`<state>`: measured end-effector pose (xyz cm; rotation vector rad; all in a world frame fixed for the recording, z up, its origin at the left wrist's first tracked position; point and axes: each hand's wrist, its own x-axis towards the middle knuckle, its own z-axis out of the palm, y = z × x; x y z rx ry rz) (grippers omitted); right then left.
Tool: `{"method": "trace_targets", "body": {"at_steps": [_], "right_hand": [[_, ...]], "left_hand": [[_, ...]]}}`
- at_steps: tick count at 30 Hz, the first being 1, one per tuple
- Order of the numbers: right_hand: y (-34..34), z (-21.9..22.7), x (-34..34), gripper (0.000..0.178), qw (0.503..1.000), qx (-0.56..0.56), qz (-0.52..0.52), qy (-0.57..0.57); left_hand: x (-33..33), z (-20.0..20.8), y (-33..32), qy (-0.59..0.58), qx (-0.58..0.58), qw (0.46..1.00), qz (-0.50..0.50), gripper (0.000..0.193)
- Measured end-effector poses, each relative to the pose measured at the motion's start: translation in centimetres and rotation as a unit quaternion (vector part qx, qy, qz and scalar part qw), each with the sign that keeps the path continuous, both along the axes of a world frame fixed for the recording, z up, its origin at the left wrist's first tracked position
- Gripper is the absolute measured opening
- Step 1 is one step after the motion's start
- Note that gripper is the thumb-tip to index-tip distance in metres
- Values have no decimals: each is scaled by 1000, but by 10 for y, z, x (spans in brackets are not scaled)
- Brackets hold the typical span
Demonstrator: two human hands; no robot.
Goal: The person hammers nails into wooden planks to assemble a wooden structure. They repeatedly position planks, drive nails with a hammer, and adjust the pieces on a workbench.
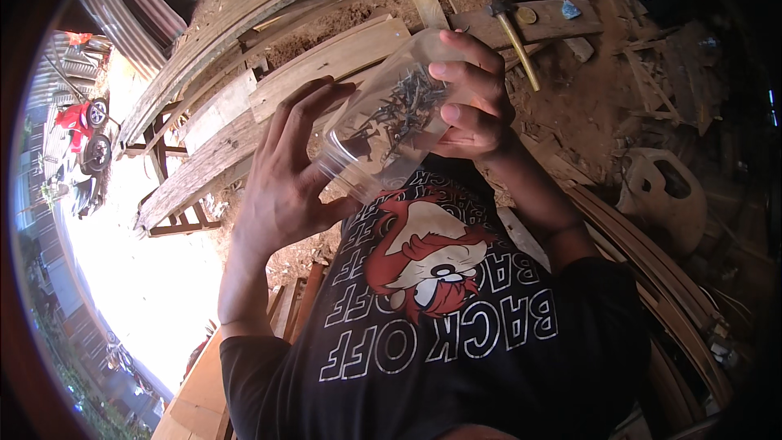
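Note:
In front of my chest is a clear plastic container (346, 126), tilted, with a loose heap of small dark nails or screws (411, 102) inside. My right hand (476, 102) grips its far right end, fingers curled over the side. Beside the opposite end is my left hand (289, 159), its fingers and thumb spread apart around that end. Whether its fingertips touch the plastic I cannot tell. The left hand holds nothing that I can see.
Beyond the container lie a hammer (517, 45) and a small round yellowish object (527, 15) on a board. Long wooden planks (199, 167) stretch along the left. A pale plastic chair (664, 200) is at the right. Outside at far left stands a red motorcycle (81, 130).

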<state>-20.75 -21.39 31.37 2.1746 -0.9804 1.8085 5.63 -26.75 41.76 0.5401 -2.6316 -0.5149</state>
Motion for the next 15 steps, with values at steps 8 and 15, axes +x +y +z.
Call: {"method": "trace_targets", "body": {"at_steps": [8,15], "right_hand": [[-3,-4,-2,68,1000,4,-3,5],[0,-23,2,72,997,56,23,-36]], "left_hand": [[-2,2,-2,2,31,999,-23,50],[4,-4,1,-15,62,998,-21,37]]}}
